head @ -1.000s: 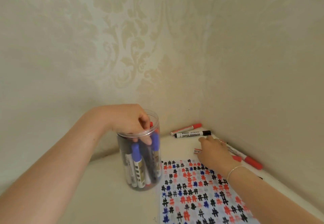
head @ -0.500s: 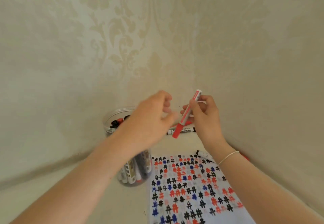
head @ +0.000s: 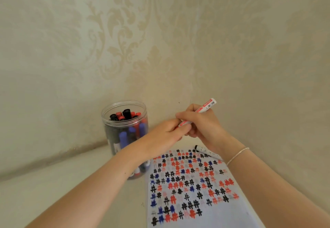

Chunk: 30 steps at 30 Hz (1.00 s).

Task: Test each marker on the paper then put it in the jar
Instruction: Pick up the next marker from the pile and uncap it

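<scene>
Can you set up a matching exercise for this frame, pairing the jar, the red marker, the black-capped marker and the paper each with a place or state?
Things:
1. jar
2. red marker
3. black-capped marker
4. paper

Places or states:
A. lying at the paper's far edge, beside the right wrist
B. gripped by the right hand, the left hand at its lower end
C. covered with black, red and blue hash marks
D. open-topped, standing full of markers

Pairs: 1-D, 2-B, 3-A, 4-C

Single head-worn wide-angle view, looking forward and down — close over table corner [head: 71, 183], walls behind
</scene>
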{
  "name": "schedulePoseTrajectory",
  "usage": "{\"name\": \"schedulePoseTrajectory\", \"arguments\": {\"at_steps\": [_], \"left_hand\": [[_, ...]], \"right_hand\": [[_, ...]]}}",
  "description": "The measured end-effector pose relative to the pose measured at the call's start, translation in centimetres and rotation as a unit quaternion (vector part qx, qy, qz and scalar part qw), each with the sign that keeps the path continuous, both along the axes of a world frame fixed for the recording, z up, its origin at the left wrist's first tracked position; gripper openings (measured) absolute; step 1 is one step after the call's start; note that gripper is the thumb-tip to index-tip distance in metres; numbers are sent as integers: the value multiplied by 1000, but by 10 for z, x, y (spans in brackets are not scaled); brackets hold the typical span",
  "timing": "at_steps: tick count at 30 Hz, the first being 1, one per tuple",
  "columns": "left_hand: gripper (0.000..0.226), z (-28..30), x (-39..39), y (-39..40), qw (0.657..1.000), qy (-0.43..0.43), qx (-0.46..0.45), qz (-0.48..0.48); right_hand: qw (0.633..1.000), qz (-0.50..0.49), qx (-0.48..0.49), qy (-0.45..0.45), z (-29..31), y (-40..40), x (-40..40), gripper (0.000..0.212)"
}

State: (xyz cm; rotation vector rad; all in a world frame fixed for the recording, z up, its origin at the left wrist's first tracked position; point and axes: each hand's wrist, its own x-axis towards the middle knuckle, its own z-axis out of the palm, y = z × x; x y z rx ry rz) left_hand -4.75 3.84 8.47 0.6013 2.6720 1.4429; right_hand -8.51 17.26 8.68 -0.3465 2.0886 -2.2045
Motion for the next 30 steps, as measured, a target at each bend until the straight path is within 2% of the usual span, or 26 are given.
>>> {"name": "schedulePoseTrajectory", "arguments": {"at_steps": [3,7,13,18,23,25,27,30], "left_hand": [[27,1,8,1,999,-1,46,-18],[29,-1,15,2,991,-20,120,-51],[34,-14,22,8,981,-70,170,-65],[31,-28,25,9,964,-174,182,-90],[32,-42,30,9,932,-275,199,-130],[32,-45,30,7,929,-288,189,-138],[34,-47,28,3,940,-275,164,-123],[58,-52,22,-7,971,-214,106,-21]], "right_hand": [[998,55,-6,-2,5,5,4,22],[991,130,-24,-12,7,13,10,25],[988,156,-13,-7,1,24,24,21],[986,168,13,-13,-16,34,35,29],[977,206,53,-24,-20,43,43,29],[976,207,60,-24,-22,44,44,27],[981,189,41,-22,-24,45,42,24],[996,47,-74,-9,-28,57,36,25]]}}
